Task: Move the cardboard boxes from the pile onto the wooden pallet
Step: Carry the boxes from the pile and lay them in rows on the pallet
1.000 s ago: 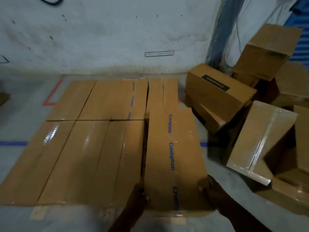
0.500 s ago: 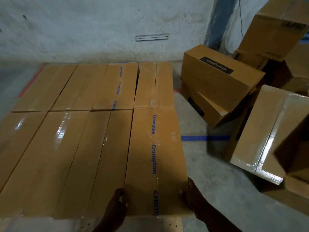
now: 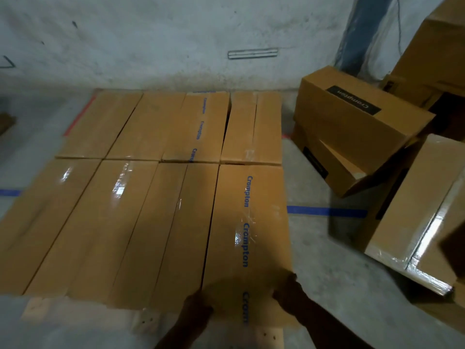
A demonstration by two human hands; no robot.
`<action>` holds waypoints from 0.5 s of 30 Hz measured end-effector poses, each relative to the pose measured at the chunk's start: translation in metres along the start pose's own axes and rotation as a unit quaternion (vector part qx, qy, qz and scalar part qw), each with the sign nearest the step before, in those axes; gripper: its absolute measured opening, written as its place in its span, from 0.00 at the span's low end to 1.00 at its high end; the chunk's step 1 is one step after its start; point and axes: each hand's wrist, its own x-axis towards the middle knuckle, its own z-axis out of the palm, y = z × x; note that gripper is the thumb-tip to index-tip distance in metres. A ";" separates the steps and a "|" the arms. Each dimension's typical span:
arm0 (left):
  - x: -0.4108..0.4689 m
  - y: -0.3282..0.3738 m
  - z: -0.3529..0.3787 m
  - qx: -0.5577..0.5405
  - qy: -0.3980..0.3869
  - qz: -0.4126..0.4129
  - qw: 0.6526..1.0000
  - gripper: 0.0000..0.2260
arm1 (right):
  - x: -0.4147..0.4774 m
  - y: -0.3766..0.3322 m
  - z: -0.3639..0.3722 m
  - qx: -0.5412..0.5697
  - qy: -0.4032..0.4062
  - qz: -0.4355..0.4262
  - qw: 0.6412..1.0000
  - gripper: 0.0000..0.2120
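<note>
The long cardboard box (image 3: 247,238) with the blue lettering lies flat at the right end of the near row on the wooden pallet (image 3: 270,335), its long axis running straight away from the person toward the wall (image 3: 176,41), its far end just meeting the box in the back row. Both hands sit at its near end: the left hand (image 3: 197,309) at the near-left corner, the right hand (image 3: 285,289) at the near-right corner, fingers curled on the edges, so each grip looks closed on the box, though the dim light hides how firm the hold is. The box's left side lies tight along its neighbour in the row; its right side faces bare floor (image 3: 327,285). The coming move, as I judge it, turns on that axis: any last nudge goes forward along the length, and both hands are equally near. The pile (image 3: 362,127) of remaining boxes stands well apart to the right, tumbled and tilted, so the right hand is nearer to it for the next pick, and the person must turn that way.
</note>
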 end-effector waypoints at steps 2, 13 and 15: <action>-0.028 0.017 -0.002 -0.079 -0.007 -0.051 0.996 0.23 | -0.014 -0.013 -0.004 0.009 -0.020 -0.015 1.000 0.42; -0.141 0.116 -0.081 -0.263 0.051 -0.124 0.955 0.32 | -0.143 -0.116 -0.063 -0.084 -0.044 -0.098 0.991 0.32; -0.151 0.127 -0.096 -0.281 0.056 -0.112 0.952 0.31 | -0.160 -0.141 -0.075 -0.096 -0.044 -0.115 0.988 0.31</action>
